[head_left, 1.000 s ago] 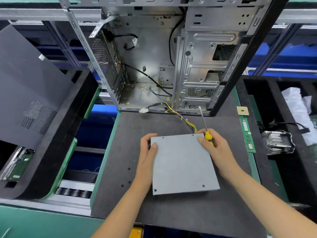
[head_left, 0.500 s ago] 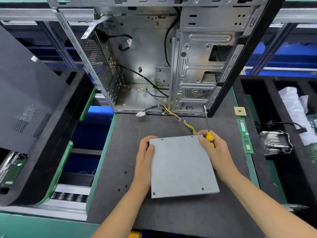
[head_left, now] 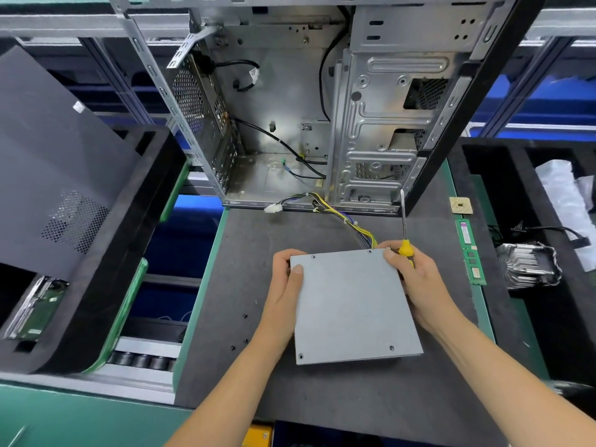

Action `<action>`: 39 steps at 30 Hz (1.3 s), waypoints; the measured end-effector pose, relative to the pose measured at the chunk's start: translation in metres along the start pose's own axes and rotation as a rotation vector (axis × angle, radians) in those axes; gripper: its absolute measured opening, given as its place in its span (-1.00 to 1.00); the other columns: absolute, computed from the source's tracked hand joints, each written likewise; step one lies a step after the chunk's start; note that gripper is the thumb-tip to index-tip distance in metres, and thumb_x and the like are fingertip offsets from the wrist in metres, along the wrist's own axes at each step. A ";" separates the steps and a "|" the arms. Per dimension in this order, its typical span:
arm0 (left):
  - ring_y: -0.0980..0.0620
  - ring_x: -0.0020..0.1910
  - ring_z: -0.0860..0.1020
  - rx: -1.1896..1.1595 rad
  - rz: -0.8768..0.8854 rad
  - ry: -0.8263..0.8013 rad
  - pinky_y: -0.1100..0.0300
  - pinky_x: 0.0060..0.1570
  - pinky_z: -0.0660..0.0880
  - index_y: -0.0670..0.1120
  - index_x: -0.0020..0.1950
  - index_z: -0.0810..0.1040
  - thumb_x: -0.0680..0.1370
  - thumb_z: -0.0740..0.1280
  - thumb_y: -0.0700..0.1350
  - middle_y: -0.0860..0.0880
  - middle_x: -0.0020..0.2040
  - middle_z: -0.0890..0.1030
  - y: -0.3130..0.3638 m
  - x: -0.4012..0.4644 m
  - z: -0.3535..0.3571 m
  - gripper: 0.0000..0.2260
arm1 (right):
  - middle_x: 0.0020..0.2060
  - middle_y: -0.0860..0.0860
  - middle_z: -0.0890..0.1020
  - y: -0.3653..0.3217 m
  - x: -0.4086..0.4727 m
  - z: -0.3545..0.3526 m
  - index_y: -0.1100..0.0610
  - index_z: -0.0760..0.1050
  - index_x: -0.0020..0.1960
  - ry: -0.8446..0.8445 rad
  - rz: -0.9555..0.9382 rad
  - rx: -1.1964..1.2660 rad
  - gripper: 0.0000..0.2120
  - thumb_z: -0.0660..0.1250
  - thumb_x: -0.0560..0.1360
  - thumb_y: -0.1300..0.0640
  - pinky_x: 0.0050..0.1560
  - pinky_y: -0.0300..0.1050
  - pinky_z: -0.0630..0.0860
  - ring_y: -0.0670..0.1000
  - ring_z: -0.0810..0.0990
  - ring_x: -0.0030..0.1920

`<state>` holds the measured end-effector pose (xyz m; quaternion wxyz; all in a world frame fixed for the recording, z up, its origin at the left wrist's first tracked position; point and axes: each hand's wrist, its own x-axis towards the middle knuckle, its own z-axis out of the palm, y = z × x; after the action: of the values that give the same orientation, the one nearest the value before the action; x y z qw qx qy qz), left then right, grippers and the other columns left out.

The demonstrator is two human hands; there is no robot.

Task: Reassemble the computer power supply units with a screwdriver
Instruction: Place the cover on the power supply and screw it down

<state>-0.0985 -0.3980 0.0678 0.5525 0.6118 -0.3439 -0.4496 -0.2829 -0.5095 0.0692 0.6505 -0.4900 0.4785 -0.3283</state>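
Two hands grasp the power supply (head_left: 353,304) on the dark mat (head_left: 354,398); right grip (head_left: 419,279) also clasps the screwdriver (head_left: 403,233).

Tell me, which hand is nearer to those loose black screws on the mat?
Left. The left hand grips the power supply's left edge, just above the screws; the right hand is across the unit, holding the screwdriver.

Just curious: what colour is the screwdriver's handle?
Yellow handle, seen in the head view.

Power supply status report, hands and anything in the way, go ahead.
Left hand grips PSU left edge. Right hand on right edge, holding screwdriver. Loose screws on mat, clear of it.
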 end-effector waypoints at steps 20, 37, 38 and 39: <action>0.09 0.36 0.47 -0.271 -0.195 -0.026 -0.09 0.37 0.40 0.29 0.50 0.22 0.58 0.18 0.26 0.17 0.42 0.45 -0.001 -0.032 0.008 -0.52 | -0.01 0.22 0.63 0.014 -0.043 0.002 0.23 0.54 0.04 0.037 0.139 0.039 -0.45 0.34 0.40 -0.27 -0.01 0.04 0.49 0.11 0.62 -0.08; 0.09 0.26 0.56 -0.364 -0.206 0.087 0.05 0.18 0.52 0.27 0.42 0.39 0.45 0.26 0.26 0.16 0.30 0.57 0.014 -0.031 0.012 -0.48 | 0.02 -0.07 0.68 -0.017 -0.045 -0.002 -0.03 0.61 0.09 -0.063 0.074 -0.012 -0.76 0.21 0.58 -0.07 0.10 -0.10 0.52 -0.08 0.64 0.06; 0.09 0.25 0.57 -0.363 -0.211 0.091 0.07 0.14 0.53 0.27 0.41 0.40 0.45 0.26 0.25 0.16 0.29 0.58 0.015 -0.032 0.012 -0.49 | 0.04 -0.08 0.67 -0.019 -0.046 -0.002 -0.04 0.59 0.13 -0.085 0.082 -0.010 -0.76 0.21 0.58 -0.07 0.10 -0.11 0.52 -0.08 0.63 0.08; 0.10 0.23 0.58 -0.362 -0.221 0.093 0.10 0.09 0.55 0.27 0.40 0.40 0.46 0.25 0.23 0.16 0.27 0.59 0.014 -0.033 0.012 -0.51 | 0.06 -0.08 0.67 -0.018 -0.047 -0.002 -0.04 0.57 0.17 -0.101 0.089 -0.010 -0.75 0.22 0.58 -0.06 0.09 -0.11 0.52 -0.07 0.63 0.08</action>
<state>-0.1209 -0.3741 0.0872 0.6161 0.5566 -0.1622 -0.5333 -0.2994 -0.4737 0.1007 0.6855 -0.4873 0.4680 -0.2713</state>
